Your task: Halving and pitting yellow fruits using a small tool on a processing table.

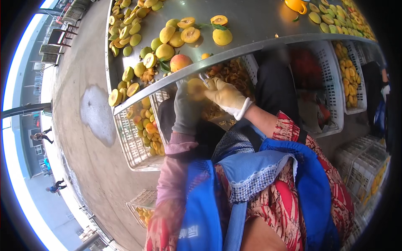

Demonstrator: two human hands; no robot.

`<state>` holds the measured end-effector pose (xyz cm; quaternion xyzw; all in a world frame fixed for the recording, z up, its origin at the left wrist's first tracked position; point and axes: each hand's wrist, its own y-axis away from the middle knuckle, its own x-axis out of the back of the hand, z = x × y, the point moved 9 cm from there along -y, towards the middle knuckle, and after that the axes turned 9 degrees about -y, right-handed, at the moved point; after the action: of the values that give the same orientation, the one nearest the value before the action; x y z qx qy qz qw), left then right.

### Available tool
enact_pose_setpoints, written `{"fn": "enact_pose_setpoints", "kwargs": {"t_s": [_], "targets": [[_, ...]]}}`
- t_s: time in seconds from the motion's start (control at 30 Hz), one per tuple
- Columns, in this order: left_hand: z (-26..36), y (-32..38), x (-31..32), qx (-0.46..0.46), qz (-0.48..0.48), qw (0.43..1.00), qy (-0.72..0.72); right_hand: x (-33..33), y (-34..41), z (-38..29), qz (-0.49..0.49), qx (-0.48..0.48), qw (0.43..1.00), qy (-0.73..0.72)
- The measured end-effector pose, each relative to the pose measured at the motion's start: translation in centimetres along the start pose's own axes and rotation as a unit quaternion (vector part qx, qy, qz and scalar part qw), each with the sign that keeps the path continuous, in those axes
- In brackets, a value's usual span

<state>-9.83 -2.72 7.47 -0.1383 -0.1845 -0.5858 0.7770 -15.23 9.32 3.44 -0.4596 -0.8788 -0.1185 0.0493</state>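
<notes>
My left hand, in a grey glove, holds a yellow peach half just below the metal table's near edge. My right hand, in a tan rubber glove with a white cuff, grips a small metal tool close to that fruit. The peach is blurred, so its cut face is hard to make out. Beneath both hands lies a heap of brownish peels and scraps in a crate. On the metal table, cut and whole yellow-green peaches and a red-blushed peach lie near the edge.
A plastic crate of peaches stands left below the table, a smaller crate behind it. White crates stand at the right. An orange mug and more halves are on the table. People are far left; another person is at right.
</notes>
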Motion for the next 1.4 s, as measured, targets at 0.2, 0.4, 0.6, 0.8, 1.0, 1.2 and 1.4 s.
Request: {"fn": "enact_pose_setpoints", "kwargs": {"t_s": [0.2, 0.4, 0.6, 0.8, 1.0, 1.2, 1.4], "targets": [[-2.5, 0.2, 0.1, 0.0, 0.053, 0.985, 0.164, -2.3, 2.8, -1.4, -0.083, -0.022, 0.989, 0.121], [-7.8, 0.6, -1.8, 0.173, 0.142, 0.798, 0.559, -2.6, 3.0, -1.3, -0.063, -0.12, 0.985, 0.109], [-6.4, -0.3, 0.0, 0.074, 0.214, 0.946, 0.231, -3.0, 2.5, -0.9, -0.056, -0.12, 0.982, 0.138], [-6.4, -0.6, 0.0, 0.073, 0.215, 0.942, 0.247, -2.5, 2.7, -2.5, -0.043, -0.091, 0.978, 0.181], [-2.5, -0.5, 0.9, -0.016, 0.223, 0.974, 0.041, -2.7, 2.6, -2.2, -0.04, -0.081, 0.979, 0.185], [-5.0, -0.2, 1.3, 0.026, 0.269, 0.959, 0.087, -3.2, 2.3, -1.8, -0.073, -0.114, 0.975, 0.175], [-7.8, -0.3, -0.4, 0.094, 0.175, 0.929, 0.312, -4.1, 2.0, -0.2, -0.162, -0.087, 0.965, 0.188]]}}
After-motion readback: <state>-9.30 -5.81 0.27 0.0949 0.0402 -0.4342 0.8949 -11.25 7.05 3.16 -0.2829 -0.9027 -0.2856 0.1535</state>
